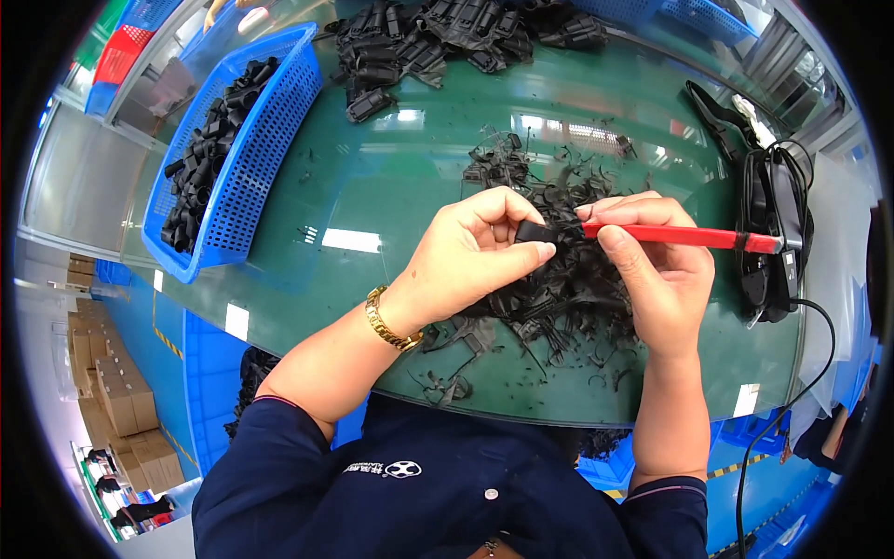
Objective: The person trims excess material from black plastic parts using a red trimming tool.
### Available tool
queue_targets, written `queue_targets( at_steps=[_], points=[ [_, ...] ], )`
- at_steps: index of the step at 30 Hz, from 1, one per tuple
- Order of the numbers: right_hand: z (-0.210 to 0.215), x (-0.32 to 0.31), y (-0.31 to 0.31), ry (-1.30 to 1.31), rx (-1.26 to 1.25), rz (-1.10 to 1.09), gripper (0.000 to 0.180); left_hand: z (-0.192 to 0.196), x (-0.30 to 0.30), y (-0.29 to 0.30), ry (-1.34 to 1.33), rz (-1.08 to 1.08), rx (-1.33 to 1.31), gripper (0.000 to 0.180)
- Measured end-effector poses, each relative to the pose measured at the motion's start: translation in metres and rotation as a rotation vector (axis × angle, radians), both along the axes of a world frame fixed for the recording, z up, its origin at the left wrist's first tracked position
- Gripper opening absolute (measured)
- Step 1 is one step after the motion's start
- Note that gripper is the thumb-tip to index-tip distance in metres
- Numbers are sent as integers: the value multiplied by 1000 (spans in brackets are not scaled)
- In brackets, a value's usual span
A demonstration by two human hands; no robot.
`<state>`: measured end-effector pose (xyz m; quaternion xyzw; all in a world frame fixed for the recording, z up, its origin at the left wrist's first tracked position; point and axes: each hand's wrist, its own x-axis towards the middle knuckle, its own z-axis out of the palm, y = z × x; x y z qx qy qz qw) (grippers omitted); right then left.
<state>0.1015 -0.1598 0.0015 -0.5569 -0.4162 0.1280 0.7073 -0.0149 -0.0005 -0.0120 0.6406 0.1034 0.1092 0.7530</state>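
Note:
Between its thumb and bent fingers my left hand (470, 247) pinches a small black tubular part (534, 232). My right hand (661, 270) is closed around a slim red utility knife (694, 236), whose handle points off to the right. The knife's front end is close to the black part; a blade is too small to make out, and I cannot tell whether they touch. Beneath both hands lies a heap of black trimmings (568, 298), thin strips and scraps, spread on the green tabletop (391, 177).
A blue perforated basket (270, 140) of black tubular parts stands at the left. Black moulded pieces (419, 42) are piled along the far side. At the right edge sits a black cable-wrapped device (768, 224), its cord (819, 359) hanging over the edge. Cardboard boxes (126, 391) stand on the floor.

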Motion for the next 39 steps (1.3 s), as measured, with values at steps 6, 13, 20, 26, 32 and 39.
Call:
queue_targets(
  at_steps=[6,13,20,26,32,39],
  points=[
    [-3,-4,0,70,14,106,12,7,-3,-2,28,-63,-125,16],
    [-4,-7,1,105,31,116,12,8,-5,-3,54,-69,-40,14],
    [-8,-10,3,-33,-6,32,13,1,-5,-5,16,-59,6,17],
    [-17,-13,10,-841,-3,-133,28,-2,0,-7,101,29,19,14],
    [-6,5,6,-565,-123,-333,19,6,-4,-7,15,-4,-77,16],
    [-1,-3,1,53,61,71,12,6,-1,-3,73,9,-44,15]
  ],
)
